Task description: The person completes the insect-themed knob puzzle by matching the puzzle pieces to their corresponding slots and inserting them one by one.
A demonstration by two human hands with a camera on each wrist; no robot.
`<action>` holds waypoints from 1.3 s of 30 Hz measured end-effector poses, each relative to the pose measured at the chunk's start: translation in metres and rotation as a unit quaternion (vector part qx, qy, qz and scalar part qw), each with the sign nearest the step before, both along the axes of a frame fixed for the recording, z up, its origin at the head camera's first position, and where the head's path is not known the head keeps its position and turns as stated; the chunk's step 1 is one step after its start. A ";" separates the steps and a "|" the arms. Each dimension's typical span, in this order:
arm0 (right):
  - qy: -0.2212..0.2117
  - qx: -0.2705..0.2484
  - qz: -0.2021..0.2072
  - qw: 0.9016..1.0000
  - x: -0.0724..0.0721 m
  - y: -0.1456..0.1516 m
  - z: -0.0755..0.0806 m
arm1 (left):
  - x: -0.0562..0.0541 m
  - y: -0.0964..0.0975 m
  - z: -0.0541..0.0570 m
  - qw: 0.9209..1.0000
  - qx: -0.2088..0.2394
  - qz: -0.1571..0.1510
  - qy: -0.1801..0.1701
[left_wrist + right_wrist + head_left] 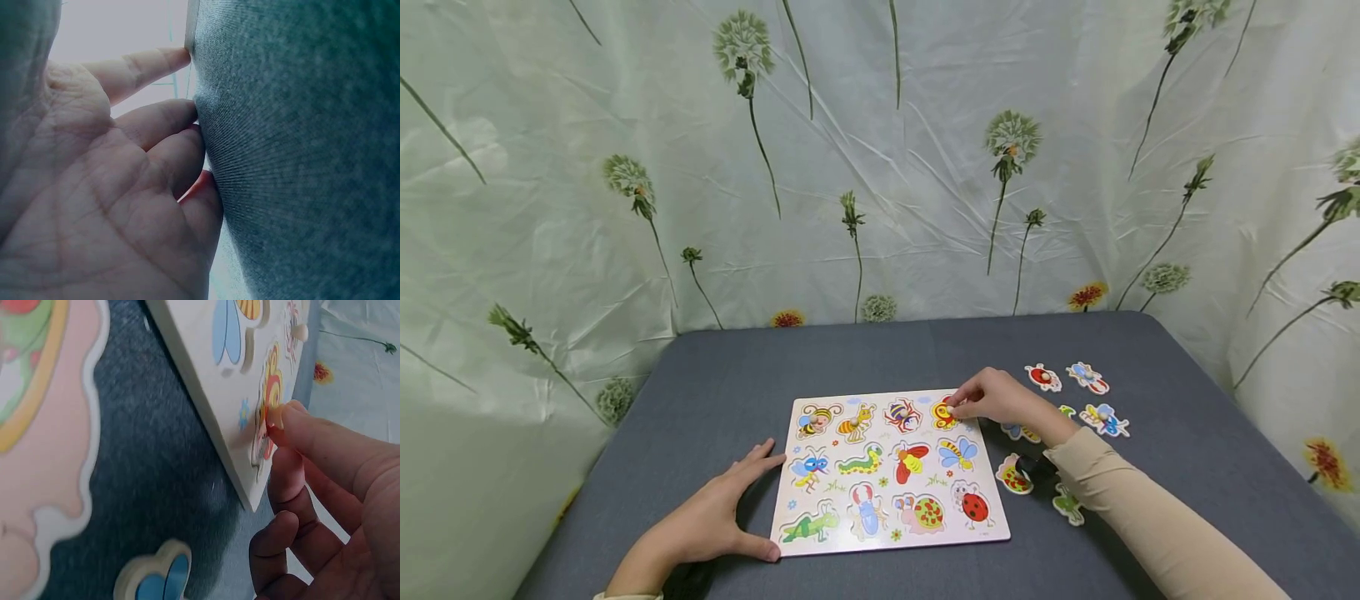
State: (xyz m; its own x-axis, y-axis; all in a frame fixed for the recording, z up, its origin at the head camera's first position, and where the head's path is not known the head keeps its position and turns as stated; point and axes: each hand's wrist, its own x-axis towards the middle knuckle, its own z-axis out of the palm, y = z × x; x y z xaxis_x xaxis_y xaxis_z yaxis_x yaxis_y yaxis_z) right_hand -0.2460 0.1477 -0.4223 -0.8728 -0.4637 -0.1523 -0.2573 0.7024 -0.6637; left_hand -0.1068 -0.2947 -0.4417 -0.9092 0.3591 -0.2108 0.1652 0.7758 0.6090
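Observation:
A pale wooden puzzle board (pixel 880 475) with printed insects lies on the table. At its upper right corner, my right hand (pixel 996 397) pinches the knob of a yellow-and-red butterfly piece (pixel 273 394), which sits at its matching recess. Whether the piece is fully seated I cannot tell. My left hand (pixel 718 512) spreads along the board's left edge, fingertips and thumb touching it, fingers nearly straight. In the left wrist view its fingers (pixel 156 125) meet the table surface beside the board. A bee piece (pixel 816 423) and a spider piece (pixel 902 415) lie in the top row.
Several loose pieces lie right of the board: a ladybug (pixel 1043 377), a blue-winged insect (pixel 1087 377), a blue insect (pixel 1105 420), a snail (pixel 1015 475) and a green piece (pixel 1067 504). The right forearm partly covers others. A flowered curtain (pixel 880 167) hangs behind the grey table (pixel 737 375).

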 end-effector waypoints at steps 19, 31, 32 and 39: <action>0.002 -0.041 -0.029 0.999 0.004 0.050 0.013 | 0.002 0.000 0.001 1.000 0.009 0.006 -0.012; 0.023 -0.043 -0.044 0.998 0.016 0.080 0.018 | 0.002 0.001 0.001 1.000 0.008 0.001 -0.001; 0.027 -0.041 -0.047 0.998 0.018 0.083 0.018 | 0.002 0.001 0.001 1.000 0.008 0.001 -0.001; 0.018 -0.029 -0.089 0.995 0.022 0.107 0.014 | 0.002 0.000 0.001 1.000 0.008 0.000 -0.007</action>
State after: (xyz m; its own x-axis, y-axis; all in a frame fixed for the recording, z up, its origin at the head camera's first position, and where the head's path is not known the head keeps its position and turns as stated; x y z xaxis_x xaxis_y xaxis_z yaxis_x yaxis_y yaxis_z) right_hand -0.2244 0.2543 -0.4082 -0.9465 -0.3080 -0.0967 -0.1565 0.6997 -0.6970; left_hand -0.1052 -0.2950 -0.4407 -0.9065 0.3620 -0.2173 0.1560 0.7655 0.6243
